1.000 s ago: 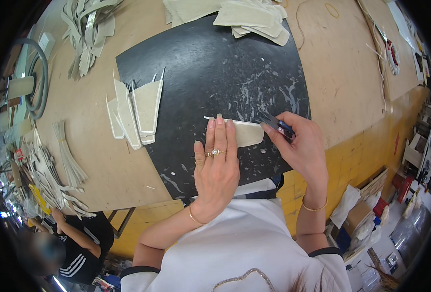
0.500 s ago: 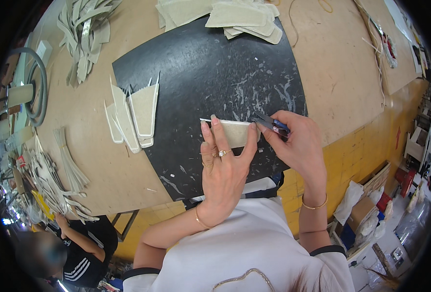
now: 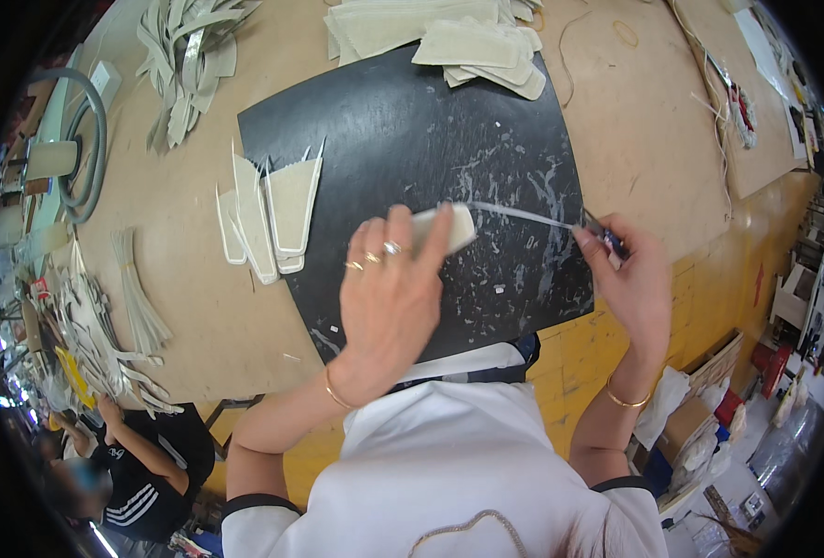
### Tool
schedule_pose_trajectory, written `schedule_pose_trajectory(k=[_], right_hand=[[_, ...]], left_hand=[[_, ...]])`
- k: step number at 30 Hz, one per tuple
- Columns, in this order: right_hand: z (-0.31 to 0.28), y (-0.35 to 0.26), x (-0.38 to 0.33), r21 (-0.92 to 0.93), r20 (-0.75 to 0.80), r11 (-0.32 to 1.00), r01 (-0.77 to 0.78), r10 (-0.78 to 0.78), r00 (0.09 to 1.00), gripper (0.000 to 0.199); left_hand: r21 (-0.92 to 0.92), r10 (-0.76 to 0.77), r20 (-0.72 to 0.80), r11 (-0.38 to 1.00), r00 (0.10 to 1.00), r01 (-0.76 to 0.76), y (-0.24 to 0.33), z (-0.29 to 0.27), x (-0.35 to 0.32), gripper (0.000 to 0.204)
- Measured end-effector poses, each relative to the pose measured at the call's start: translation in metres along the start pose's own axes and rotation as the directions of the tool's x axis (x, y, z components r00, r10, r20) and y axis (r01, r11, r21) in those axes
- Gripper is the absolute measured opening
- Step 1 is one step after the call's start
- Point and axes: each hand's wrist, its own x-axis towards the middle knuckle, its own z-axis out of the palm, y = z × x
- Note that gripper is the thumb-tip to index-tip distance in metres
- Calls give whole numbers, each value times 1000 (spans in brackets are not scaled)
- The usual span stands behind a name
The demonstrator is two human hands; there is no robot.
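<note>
My left hand [image 3: 393, 279] has its thumb and fingers on a small beige tapered piece [image 3: 458, 230], gripping it against the black mat [image 3: 384, 121]; its fingers cover much of the piece. A thin white strip [image 3: 519, 213] runs taut from the piece's upper edge to my right hand [image 3: 637, 279]. That hand is closed round small dark-handled snips [image 3: 611, 244] and pinches the strip's end between thumb and finger. On the mat's left edge, several similar pieces [image 3: 291, 209] with white edging and loose strip ends lie overlapped.
Stacked beige pieces [image 3: 472, 42] lie at the mat's far edge. Bundles of pale strips [image 3: 184, 65] rest on the wooden table [image 3: 189, 325], with a grey hose [image 3: 96, 149] at left. A co-worker in black [image 3: 147, 474] is at lower left. Boxes and bags stand at right.
My right hand has moved right, away from the left, drawing the white strip out straight. The left hand and the beige piece have shifted left, and the piece has turned.
</note>
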Motion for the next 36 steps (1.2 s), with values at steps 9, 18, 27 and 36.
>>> schedule_pose_trajectory(k=[9,18,27,36], right_hand=[[40,-48,29,-16,-340,800,600,-568,749,30],[47,-72,38,-143,43,853,502,-501,864,27],[38,-78,32,67,155,894,443,-448,880,26],[49,-79,32,124,122,961,248,-263,957,38]], left_hand=[[-100,36,-56,994,998,-42,-23,9,7,61],[-99,81,-12,992,997,-82,-27,4,11,62],[-114,95,33,989,995,-90,-29,2,12,65],[-93,87,21,992,996,-84,-28,1,13,64]])
